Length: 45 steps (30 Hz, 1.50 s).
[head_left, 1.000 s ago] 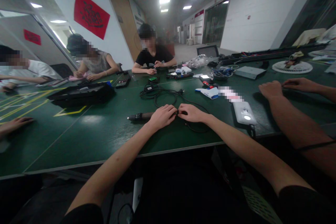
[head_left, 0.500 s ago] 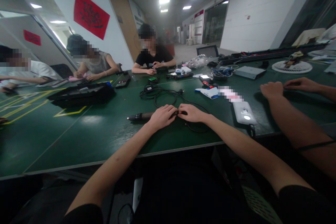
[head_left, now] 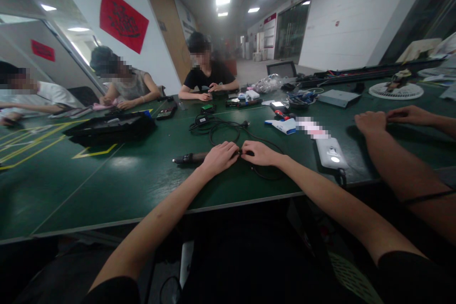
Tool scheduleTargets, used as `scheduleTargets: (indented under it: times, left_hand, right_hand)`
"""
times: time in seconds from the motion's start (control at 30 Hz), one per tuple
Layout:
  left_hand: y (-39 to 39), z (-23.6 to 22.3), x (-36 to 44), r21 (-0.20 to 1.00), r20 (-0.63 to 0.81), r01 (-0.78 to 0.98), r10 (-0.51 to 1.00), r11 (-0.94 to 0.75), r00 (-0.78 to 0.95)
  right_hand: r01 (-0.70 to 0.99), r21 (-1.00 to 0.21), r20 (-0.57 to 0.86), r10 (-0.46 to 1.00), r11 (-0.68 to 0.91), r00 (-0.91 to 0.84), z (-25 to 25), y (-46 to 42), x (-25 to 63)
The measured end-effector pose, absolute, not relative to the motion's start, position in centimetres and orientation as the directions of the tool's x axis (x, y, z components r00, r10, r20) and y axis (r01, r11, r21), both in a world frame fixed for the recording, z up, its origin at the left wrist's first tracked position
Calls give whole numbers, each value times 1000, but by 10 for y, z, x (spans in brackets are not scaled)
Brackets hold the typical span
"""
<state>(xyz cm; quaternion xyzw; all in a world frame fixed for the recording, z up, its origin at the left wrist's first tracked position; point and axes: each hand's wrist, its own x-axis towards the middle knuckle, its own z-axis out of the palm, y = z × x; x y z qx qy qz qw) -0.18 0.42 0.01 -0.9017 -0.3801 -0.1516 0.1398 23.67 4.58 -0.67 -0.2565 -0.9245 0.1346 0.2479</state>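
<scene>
A dark electric screwdriver (head_left: 189, 158) lies on the green table with its tip pointing left. My left hand (head_left: 221, 157) is wrapped over the rear part of its body. Close beside it, my right hand (head_left: 261, 153) is closed in a pinch at the tool's back end, on a small dark piece that looks like a cable plug; the fingers mostly hide it. A black power cord (head_left: 228, 129) lies coiled just beyond my hands. One thin cable end (head_left: 253, 169) rests on the table below my right hand.
Beyond lie a black tray (head_left: 110, 128), a blue-and-white packet (head_left: 283, 126) and a white device (head_left: 330, 153). At right, another person's hands (head_left: 370, 121) rest over the table. Several people sit across and to the left. The table's front edge (head_left: 245, 201) runs below my forearms.
Both hands stay at the screwdriver's rear end, with only a very slight shift of the fingers. The neighbour's arm at right has moved slightly.
</scene>
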Motion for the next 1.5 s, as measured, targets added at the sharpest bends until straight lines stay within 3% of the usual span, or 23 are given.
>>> scheduleTargets:
  times: [1.5]
  left_hand:
    - [3,2,-2,-130,384,724,639,-678,667]
  right_hand:
    - [409,-381,399,547,829,-736,-7,45,236]
